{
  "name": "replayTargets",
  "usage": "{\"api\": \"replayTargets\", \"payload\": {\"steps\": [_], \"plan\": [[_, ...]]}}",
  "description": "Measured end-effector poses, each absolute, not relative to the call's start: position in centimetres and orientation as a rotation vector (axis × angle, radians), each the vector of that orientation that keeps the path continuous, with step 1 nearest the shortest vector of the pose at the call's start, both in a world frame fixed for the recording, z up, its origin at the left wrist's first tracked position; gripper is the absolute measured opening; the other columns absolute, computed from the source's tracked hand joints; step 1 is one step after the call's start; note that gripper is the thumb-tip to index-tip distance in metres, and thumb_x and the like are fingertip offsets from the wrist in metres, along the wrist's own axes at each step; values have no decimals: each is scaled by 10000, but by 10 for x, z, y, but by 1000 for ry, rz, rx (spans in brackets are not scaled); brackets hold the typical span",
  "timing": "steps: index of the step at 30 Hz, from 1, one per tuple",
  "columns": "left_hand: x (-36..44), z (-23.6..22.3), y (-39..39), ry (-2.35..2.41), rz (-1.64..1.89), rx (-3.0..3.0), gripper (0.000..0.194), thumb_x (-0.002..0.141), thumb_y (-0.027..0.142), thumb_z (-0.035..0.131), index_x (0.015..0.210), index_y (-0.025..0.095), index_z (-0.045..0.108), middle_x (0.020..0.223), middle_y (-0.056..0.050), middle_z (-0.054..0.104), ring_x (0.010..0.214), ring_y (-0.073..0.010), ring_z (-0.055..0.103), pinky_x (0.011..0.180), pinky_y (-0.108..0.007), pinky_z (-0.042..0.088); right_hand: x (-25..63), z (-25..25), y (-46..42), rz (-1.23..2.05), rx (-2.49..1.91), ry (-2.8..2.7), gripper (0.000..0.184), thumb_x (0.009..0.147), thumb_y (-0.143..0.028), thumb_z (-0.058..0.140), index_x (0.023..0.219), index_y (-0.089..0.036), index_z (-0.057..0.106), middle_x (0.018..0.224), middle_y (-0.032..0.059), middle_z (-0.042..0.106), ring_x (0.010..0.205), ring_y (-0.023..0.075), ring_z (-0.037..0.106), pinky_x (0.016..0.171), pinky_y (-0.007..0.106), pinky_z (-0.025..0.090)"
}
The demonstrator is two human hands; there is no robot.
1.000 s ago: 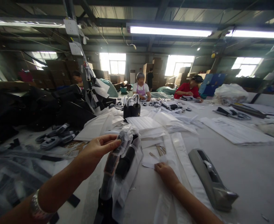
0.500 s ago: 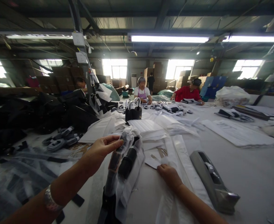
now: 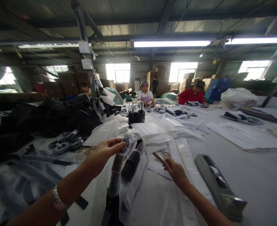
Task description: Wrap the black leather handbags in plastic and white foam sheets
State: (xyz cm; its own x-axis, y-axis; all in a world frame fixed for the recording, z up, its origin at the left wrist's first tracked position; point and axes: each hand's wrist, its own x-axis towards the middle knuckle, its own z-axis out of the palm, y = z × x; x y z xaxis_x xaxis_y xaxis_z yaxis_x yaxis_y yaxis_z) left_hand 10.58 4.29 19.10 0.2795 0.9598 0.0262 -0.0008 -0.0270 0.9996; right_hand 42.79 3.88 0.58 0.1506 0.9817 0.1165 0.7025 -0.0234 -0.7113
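Note:
My left hand (image 3: pixel 105 154) is closed in a pinch on the top of a plastic-wrapped strap (image 3: pixel 116 166). The strap rises from a black item (image 3: pixel 111 205) at the lower edge, perhaps a bag, which is partly out of view. Beside the strap stands a black rolled piece (image 3: pixel 131 164) in a clear or white wrapping. My right hand (image 3: pixel 178 172) grips a thin brown strip (image 3: pixel 157 157) between thumb and fingers. Below that strip lie white paper (image 3: pixel 159 169) and more brown strips (image 3: pixel 165 154).
A grey tape dispenser (image 3: pixel 223 191) sits at the right. White foam sheets (image 3: pixel 150 132) and a small black bag (image 3: pixel 136 117) lie ahead. Black goods (image 3: pixel 81 122) and plastic-covered strips (image 3: pixel 46 169) cover the left. Two co-workers (image 3: pixel 146 95) sit across the table.
My right hand has lifted slightly off the white paper and now has a brown strip in its fingers. The left hand keeps its pinch on the strap. The view has shifted a little.

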Motion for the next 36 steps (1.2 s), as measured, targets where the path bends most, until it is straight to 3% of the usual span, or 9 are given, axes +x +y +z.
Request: {"api": "replayTargets", "payload": {"steps": [4,6,12,16,24,32,36], "plan": [[104,190,44,936,979,1407,441,742,468,788,1063,171,732,966,-72,753,926,-237,679,823,-289,485,404,51,27,802,-1508,-1472,470,928,-535,499,1190,-153,582,950,98,753,837,228,737,732,328,581],[104,191,44,926,970,1419,427,753,471,778,1058,175,734,957,-70,754,924,-236,678,815,-285,489,387,78,18,910,-1376,-1442,509,873,-566,585,1173,-157,620,961,99,754,850,230,732,740,324,580],[109,199,36,959,1001,1483,401,763,451,772,1038,160,743,897,-64,747,877,-227,669,769,-277,483,338,135,9,1206,-1117,-1454,317,745,-464,741,821,-160,695,702,30,710,598,155,653,538,242,510],[108,206,31,1011,1020,1468,416,730,427,804,1031,146,745,985,-82,749,913,-228,665,815,-283,474,321,144,20,1277,-1122,-1472,224,747,-372,727,791,-157,686,664,15,705,520,115,605,447,192,411],[109,211,26,1078,995,1479,370,736,408,804,1012,166,751,963,-64,756,936,-230,668,844,-299,472,321,139,24,1304,-1077,-1404,246,708,-377,777,772,-147,717,626,21,696,491,119,573,432,197,380],[114,211,26,1087,1019,1490,374,743,375,809,1049,171,739,976,-65,769,959,-234,692,849,-294,507,299,143,39,1515,-816,-1269,455,704,-544,788,948,-161,775,799,40,676,708,131,593,687,249,482],[110,212,29,1080,991,1516,381,765,364,795,1086,171,727,983,-68,771,963,-227,701,855,-292,513,299,140,36,1580,-789,-1278,457,732,-550,775,977,-163,786,728,26,623,690,120,538,662,242,447]]}}
